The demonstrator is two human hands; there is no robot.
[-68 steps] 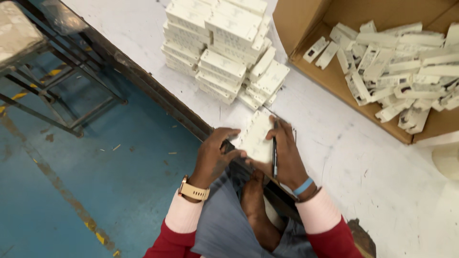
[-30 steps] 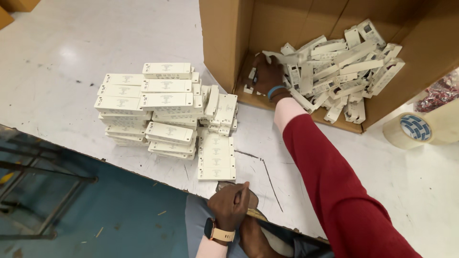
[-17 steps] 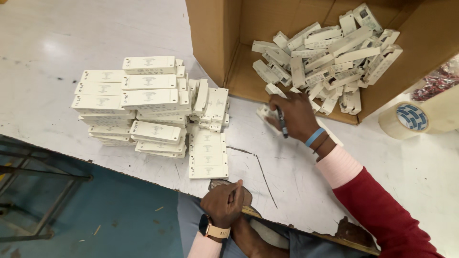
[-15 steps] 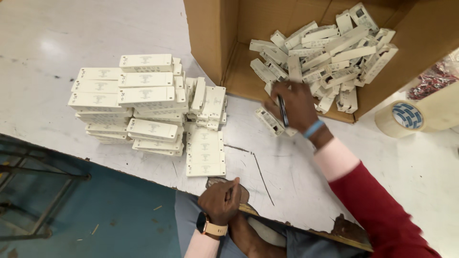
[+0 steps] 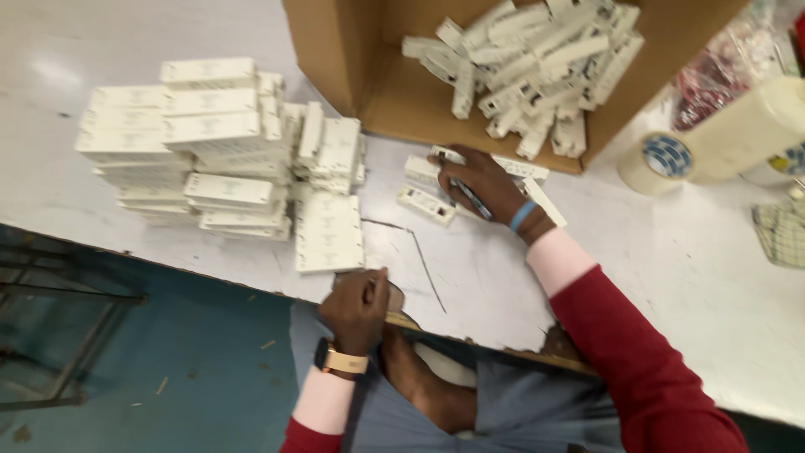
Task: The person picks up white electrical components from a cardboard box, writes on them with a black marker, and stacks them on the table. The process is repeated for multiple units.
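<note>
Head view: the right hand (image 5: 480,186), a pen tucked in its fingers, presses down on loose white plastic pieces (image 5: 426,204) at the cardboard box (image 5: 335,59) mouth, at one o'clock. It seems to be gathering them; lifting needs a closed grasp. The left hand (image 5: 358,306) is clenched at the table edge (image 5: 251,289), empty as far as visible; stacks (image 5: 210,143) sit at eleven o'clock.

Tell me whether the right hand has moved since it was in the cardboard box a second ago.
Yes. The right hand has come out of the cardboard box toward the person and now rests on white pieces lying on the table before it.
</note>
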